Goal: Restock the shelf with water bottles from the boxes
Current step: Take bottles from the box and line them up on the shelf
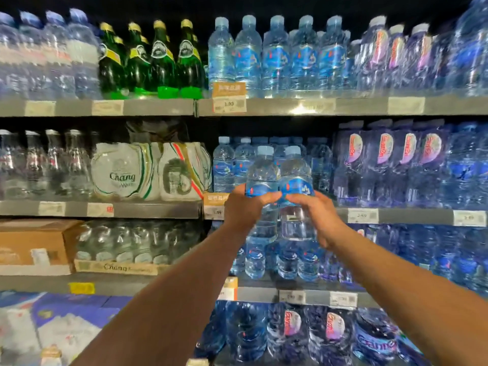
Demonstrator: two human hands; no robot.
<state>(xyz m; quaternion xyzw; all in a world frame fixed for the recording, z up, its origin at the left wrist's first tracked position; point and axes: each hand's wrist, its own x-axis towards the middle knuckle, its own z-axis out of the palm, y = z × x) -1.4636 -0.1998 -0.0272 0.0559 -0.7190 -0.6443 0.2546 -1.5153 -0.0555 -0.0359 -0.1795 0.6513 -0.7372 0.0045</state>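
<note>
Two clear water bottles with pale blue caps and blue labels are held up side by side in front of the middle shelf [396, 215]. My left hand [244, 208] grips the left bottle [262, 173] around its label. My right hand [315, 216] grips the right bottle [295, 171] the same way. Both bottles stand upright, their caps level with the row of matching bottles [224, 165] standing on that shelf behind them. The lower halves of both held bottles hang below the shelf's front edge.
The top shelf [290, 107] carries green glass bottles [163, 62] and more blue-label water. Wrapped Chang packs [124, 173] sit left of the gap. A cardboard box [34, 244] lies on the lower left shelf. Purple-label bottles [385, 165] fill the right side.
</note>
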